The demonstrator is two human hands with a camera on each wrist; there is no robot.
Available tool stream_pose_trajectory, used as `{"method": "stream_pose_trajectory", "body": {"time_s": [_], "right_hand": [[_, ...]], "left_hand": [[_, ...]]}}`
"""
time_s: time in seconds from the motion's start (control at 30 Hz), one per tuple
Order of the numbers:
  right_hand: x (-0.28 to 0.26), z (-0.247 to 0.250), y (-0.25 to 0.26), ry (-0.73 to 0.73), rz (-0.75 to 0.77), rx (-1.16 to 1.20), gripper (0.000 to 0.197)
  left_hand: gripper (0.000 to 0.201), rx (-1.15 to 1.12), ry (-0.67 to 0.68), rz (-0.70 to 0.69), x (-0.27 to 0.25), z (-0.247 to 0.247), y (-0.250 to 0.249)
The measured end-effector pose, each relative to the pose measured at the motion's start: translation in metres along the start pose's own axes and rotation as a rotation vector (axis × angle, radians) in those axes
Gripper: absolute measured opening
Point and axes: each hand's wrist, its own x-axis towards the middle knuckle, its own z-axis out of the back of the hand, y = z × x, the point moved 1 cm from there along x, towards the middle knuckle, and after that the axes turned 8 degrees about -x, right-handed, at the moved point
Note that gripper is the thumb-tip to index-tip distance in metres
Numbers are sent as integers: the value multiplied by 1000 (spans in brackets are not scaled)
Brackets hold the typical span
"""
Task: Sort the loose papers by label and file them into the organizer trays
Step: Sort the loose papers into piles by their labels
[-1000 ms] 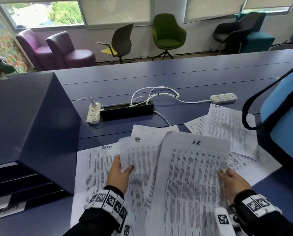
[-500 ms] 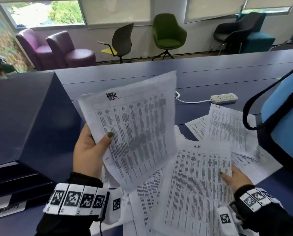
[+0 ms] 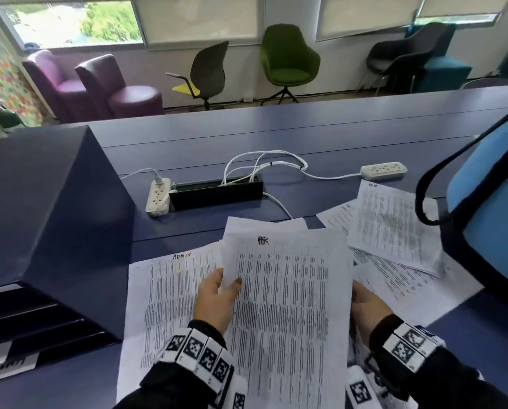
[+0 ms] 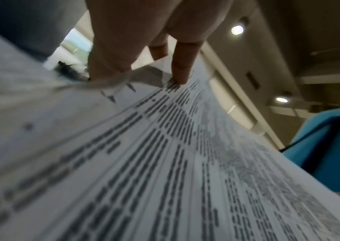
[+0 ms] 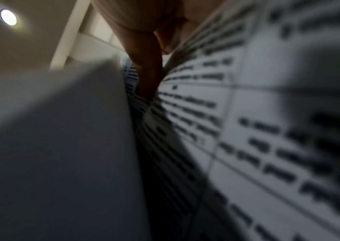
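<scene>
Head view shows the left hand (image 3: pixel 216 301) pinching the left edge of a printed sheet (image 3: pixel 288 305), thumb on top and fingers underneath, while the right hand (image 3: pixel 366 307) grasps the sheet's right edge. The sheet carries a scribbled handwritten label at its top and is held above other loose papers on the blue table (image 3: pixel 306 134). A page marked ADMIN (image 3: pixel 164 290) lies flat just left of it; more pages (image 3: pixel 391 225) fan out to the right beside a blue bag (image 3: pixel 488 196). The dark organizer (image 3: pixel 49 219) stands at the left, its trays facing the person
</scene>
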Motion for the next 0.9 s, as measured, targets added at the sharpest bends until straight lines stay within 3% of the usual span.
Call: {"method": "stream_pose_trajectory", "body": {"time_s": [0.17, 0.27, 0.33, 0.43, 0.5, 0.67, 0.77, 0.83, 0.9], "right_hand": [[4, 7, 5, 13, -29, -279, 18], [21, 50, -1, -272, -65, -781, 24], [27, 81, -6, -385, -180, -947, 35], [30, 113, -24, -328, -363, -1048, 32], [31, 123, -37, -314, -399, -1155, 24], [30, 120, -42, -264, -437, -1164, 71], [37, 108, -44, -254, -450, -1230, 94], [41, 99, -43, -230, -437, -1245, 92], [43, 92, -38, -221, -447, -1246, 75]], "left_hand": [[23, -10, -26, 66, 5, 9, 18], [35, 73, -53, 116, 14, 19, 26], [46, 124, -74, 118, 18, 22, 30], [43, 150, -148, 91, 22, 23, 35], [42, 172, -196, 87, 26, 23, 36], [44, 210, -192, 112, 36, 21, 40], [35, 257, -149, 112, 39, 17, 43], [29, 272, -136, 114, 40, 15, 43], [25, 282, -131, 114, 40, 15, 43]]}}
